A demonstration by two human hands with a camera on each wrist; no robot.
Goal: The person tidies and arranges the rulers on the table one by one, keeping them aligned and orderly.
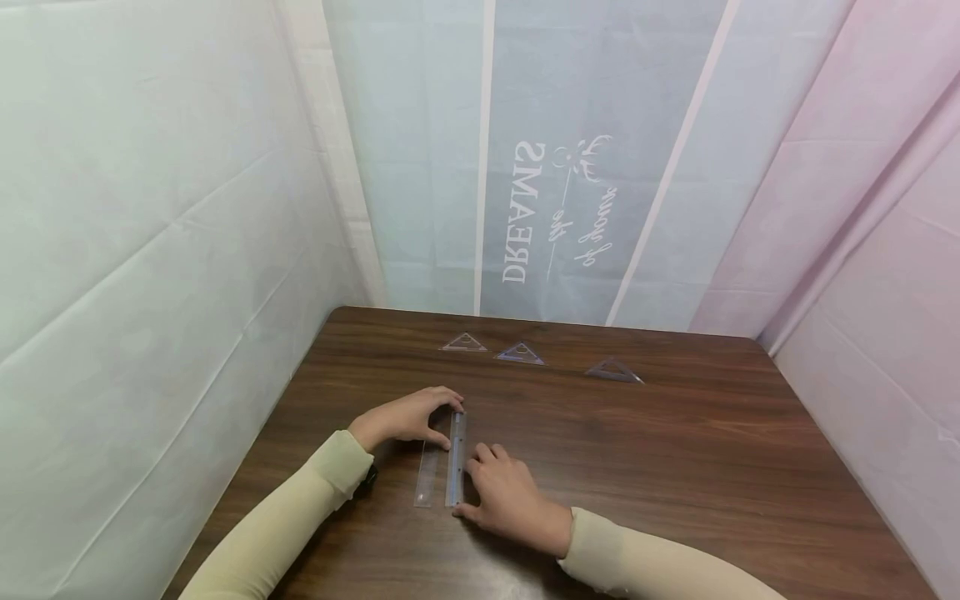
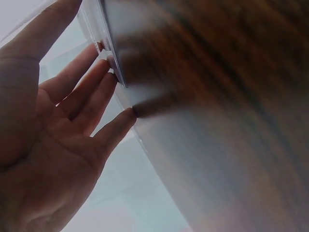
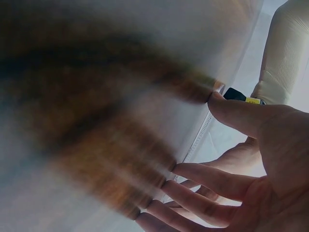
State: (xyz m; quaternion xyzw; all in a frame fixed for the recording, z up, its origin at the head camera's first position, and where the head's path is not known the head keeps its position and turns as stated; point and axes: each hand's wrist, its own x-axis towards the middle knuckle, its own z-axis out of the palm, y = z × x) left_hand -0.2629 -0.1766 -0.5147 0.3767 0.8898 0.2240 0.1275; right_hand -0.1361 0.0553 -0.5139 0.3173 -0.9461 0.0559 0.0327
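A clear ruler with a bluish strip lies lengthwise on the brown table. Another clear ruler lies just to its left, roughly parallel. My left hand is at the far end of the bluish ruler, fingertips at its top and thumb by its left edge. In the left wrist view its fingers are extended, several tips touching a clear edge. My right hand rests along the right side, thumb near the close end and fingertips beside the edge. The right wrist view shows its fingers spread and fairly straight.
Toward the back of the table lie three clear set squares: one on the left, a bluish one in the middle and one farther right. Fabric walls stand behind the table and at both sides.
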